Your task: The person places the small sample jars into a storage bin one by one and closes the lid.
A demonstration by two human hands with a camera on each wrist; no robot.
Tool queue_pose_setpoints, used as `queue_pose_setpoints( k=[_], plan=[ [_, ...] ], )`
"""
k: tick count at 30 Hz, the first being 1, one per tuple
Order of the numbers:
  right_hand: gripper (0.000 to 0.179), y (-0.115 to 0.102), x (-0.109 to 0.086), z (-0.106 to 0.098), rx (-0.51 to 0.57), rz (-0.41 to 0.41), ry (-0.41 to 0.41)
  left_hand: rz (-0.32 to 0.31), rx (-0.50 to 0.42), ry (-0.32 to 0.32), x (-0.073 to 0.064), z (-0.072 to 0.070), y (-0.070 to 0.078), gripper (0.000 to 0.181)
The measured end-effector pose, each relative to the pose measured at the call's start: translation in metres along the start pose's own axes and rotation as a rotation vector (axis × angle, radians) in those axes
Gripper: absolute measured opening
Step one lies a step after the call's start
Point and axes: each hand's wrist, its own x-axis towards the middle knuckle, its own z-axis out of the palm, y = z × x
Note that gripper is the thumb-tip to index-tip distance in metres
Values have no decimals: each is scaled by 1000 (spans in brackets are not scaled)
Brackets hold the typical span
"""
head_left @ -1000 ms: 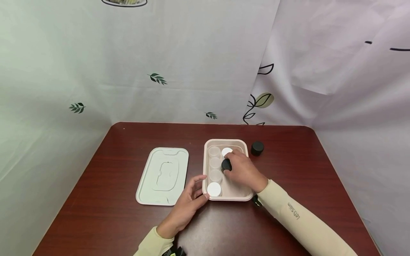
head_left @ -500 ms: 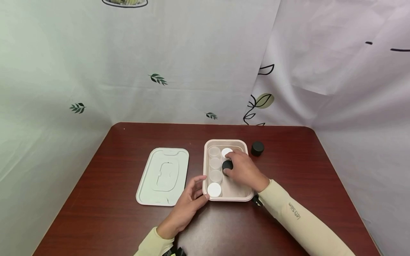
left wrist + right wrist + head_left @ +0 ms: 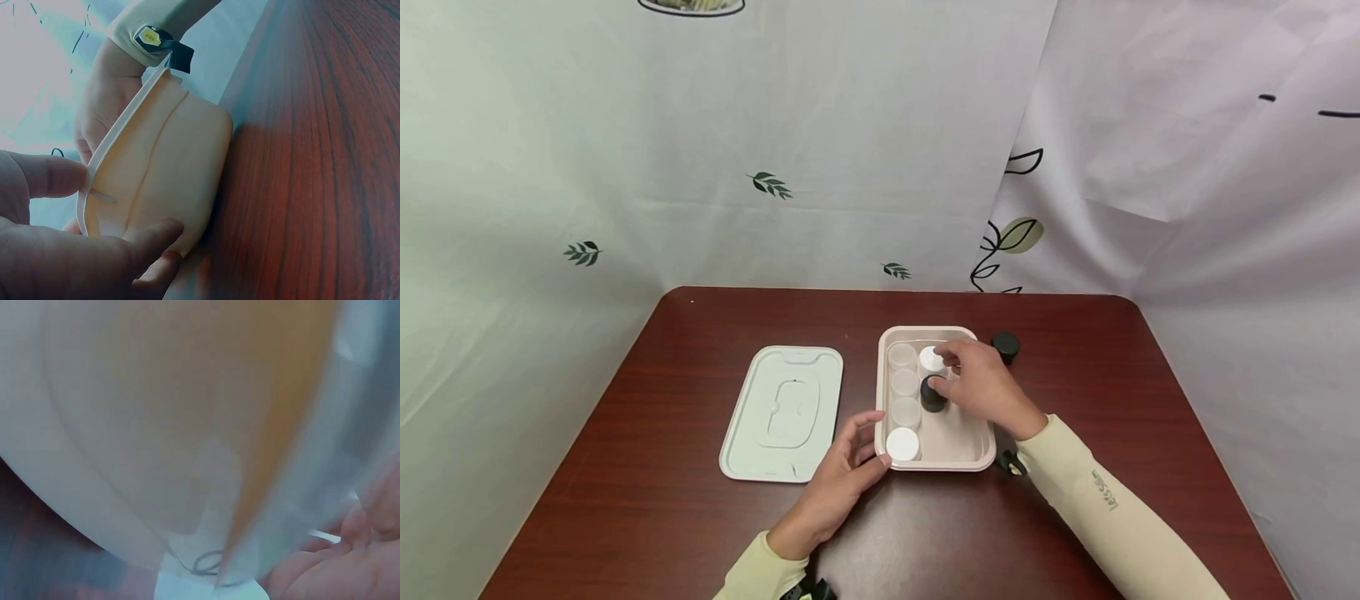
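In the head view a pale pink rectangular plastic tub [image 3: 958, 446] sits on the table. My left hand [image 3: 835, 492] holds its near-left corner, thumb at the front rim and fingers along the left side. The left wrist view shows fingertips [image 3: 167, 232] against the tub's outer wall. Inside the tub stands a small black cylinder [image 3: 934, 398], with my right hand [image 3: 985, 383] just right of and above it. Its thumb overlaps the cylinder's top, its index finger lies over a white round piece [image 3: 931, 360], and the fingers are loosely spread. Whether the thumb touches is unclear.
Several translucent round pieces [image 3: 905, 383] line the tub's left side, with a white one [image 3: 902, 444] nearest me. A second black cylinder [image 3: 1006, 345] stands on the table right of the tub, partly behind my hand. A whitish lid [image 3: 784, 412] lies to the left.
My right hand has loosened from the black cylinder and shifted up and right. The cylinder stays in the tub, a little lower than a second ago. The left hand has not moved.
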Motion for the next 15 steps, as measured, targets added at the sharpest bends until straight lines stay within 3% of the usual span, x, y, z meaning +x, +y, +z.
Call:
queue_pose_setpoints(
  k=[9,15],
  plan=[
    [44,15,3,-31,136,30,150,2,5,3,0,1,0,62],
    [42,39,6,-51,249,75,227,1,14,12,0,1,-1,63]
  ],
)
